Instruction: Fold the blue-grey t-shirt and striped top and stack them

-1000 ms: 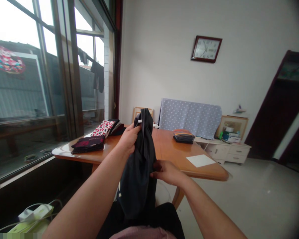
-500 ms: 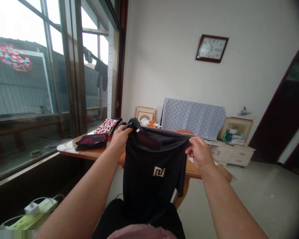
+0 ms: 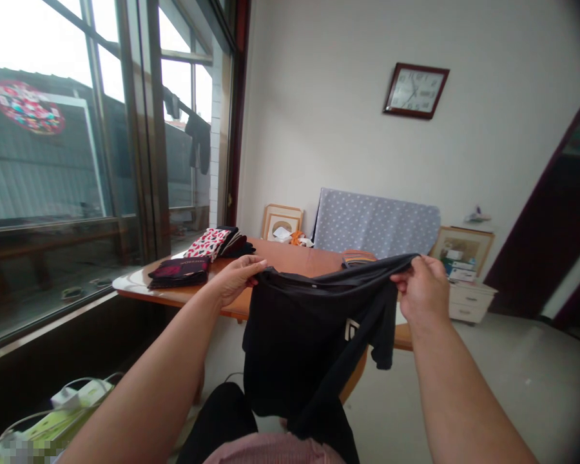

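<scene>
A black T-shirt (image 3: 299, 341) with a pale square logo hangs stretched between my two hands, above my lap. My left hand (image 3: 239, 277) pinches its top edge on the left. At the upper right corner, my right hand (image 3: 425, 287) grips the cloth and holds it a little higher. One sleeve dangles below my right hand, and folds partly cover the logo. Behind the shirt stands a wooden table (image 3: 294, 256). On its left lie a folded dark garment (image 3: 180, 272) and a stack of folded clothes topped by a red-and-white patterned piece (image 3: 207, 243).
Striped folded cloth (image 3: 357, 258) lies on the table's right part. Beyond are a dotted blue-grey cover (image 3: 377, 219), framed pictures and a white drawer cabinet (image 3: 471, 301). A green-and-white box with cables (image 3: 72, 412) sits low at left, below the window. A clock (image 3: 417, 91) hangs on the wall.
My right hand has moved right and slightly up, pulling the shirt wider. My left hand has shifted slightly right and down. The shirt has turned, so its logo is now farther right and partly folded over.
</scene>
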`<state>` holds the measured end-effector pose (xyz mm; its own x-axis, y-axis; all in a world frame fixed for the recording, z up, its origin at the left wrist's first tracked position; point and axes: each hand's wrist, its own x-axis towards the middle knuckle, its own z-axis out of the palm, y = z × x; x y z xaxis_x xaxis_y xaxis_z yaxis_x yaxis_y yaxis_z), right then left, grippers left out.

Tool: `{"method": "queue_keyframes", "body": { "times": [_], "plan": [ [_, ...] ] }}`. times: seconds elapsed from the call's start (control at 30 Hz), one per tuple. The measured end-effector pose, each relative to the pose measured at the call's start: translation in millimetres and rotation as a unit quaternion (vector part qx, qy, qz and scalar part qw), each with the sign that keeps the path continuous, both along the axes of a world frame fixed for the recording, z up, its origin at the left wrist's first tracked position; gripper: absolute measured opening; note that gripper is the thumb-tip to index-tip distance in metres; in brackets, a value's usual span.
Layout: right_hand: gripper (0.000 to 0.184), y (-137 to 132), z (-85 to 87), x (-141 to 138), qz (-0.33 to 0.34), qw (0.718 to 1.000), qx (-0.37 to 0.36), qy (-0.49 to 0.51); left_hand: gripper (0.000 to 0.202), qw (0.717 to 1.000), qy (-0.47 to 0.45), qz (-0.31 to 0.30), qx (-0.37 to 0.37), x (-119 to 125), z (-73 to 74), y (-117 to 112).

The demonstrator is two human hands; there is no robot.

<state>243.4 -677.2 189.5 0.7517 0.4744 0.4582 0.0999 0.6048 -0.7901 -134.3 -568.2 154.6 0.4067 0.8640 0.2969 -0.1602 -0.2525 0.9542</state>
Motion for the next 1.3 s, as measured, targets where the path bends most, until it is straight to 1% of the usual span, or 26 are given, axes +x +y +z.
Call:
{"method": "queue_keyframes", "body": {
  "times": [0.1, 0.17, 0.3, 0.37, 0.47, 0.5, 0.57, 0.63, 0.77, 0.83, 0.9, 0.97, 1.07, 1.13, 1.17, 1.23, 1.3],
  "plan": [
    [0.027, 1, 2.9, 10, -0.04, 0.999, 0.024, -0.01, 0.047, 0.998, 0.058, -0.01, 0.005, -4, 0.4, -3],
    [0.028, 1, 3.3, 16, -0.045, 0.999, 0.027, -0.013, 0.048, 0.993, 0.113, -0.008, 0.013, -7, 0.0, -4],
    [0.028, 2, 2.2, 23, -0.05, 0.998, 0.033, -0.005, 0.037, 0.979, 0.203, -0.005, 0.03, -11, -3.1, -3],
    [0.028, 2, 2.5, 23, -0.045, 0.998, 0.041, 0.003, 0.046, 0.973, 0.229, -0.017, 0.009, -11, -6.2, -4],
    [0.026, 1, 5.9, 17, -0.021, 0.998, 0.063, 0.012, 0.064, 0.96, 0.269, -0.07, -0.044, -7, -12.8, -7],
    [0.025, 1, 7.7, 14, -0.011, 0.997, 0.072, 0.013, 0.067, 0.953, 0.285, -0.095, -0.048, -4, -15.5, -8],
    [0.023, 1, 11.9, 9, 0.006, 0.996, 0.089, 0.011, 0.065, 0.938, 0.315, -0.14, -0.031, 2, -22.3, -10],
    [0.022, 2, 16.3, 4, 0.019, 0.995, 0.097, 0.005, 0.058, 0.931, 0.334, -0.151, -0.007, 9, -31.6, -10],
    [0.021, 3, 24.9, -6, 0.039, 0.994, 0.098, -0.002, 0.046, 0.932, 0.331, -0.144, 0.023, 31, -58.0, -7],
    [0.021, 4, 29.1, -11, 0.046, 0.994, 0.102, -0.004, 0.04, 0.93, 0.331, -0.157, 0.034, 44, -72.5, -6],
    [0.021, 5, 33.3, -15, 0.052, 0.993, 0.108, -0.009, 0.034, 0.921, 0.34, -0.183, 0.041, 58, -84.9, -10],
    [0.021, 7, 37.4, -19, 0.057, 0.992, 0.113, -0.017, 0.03, 0.907, 0.358, -0.215, 0.047, 72, -93.4, -17],
    [0.025, 9, 44.0, -24, 0.068, 0.991, 0.112, -0.035, 0.026, 0.891, 0.378, -0.239, 0.075, 91, -98.4, -34],
    [0.027, 10, 49.0, -28, 0.077, 0.99, 0.11, -0.048, 0.028, 0.881, 0.395, -0.237, 0.113, 102, -98.1, -48],
    [0.027, 11, 51.8, -31, 0.08, 0.989, 0.111, -0.054, 0.032, 0.872, 0.411, -0.23, 0.133, 107, -97.7, -56],
    [0.028, 12, 57.7, -38, 0.083, 0.988, 0.116, -0.066, 0.047, 0.848, 0.462, -0.201, 0.164, 118, -97.8, -71],
    [0.027, 13, 63.8, -46, 0.087, 0.985, 0.127, -0.076, 0.066, 0.827, 0.512, -0.151, 0.177, 129, -100.3, -86]
  ]
}}
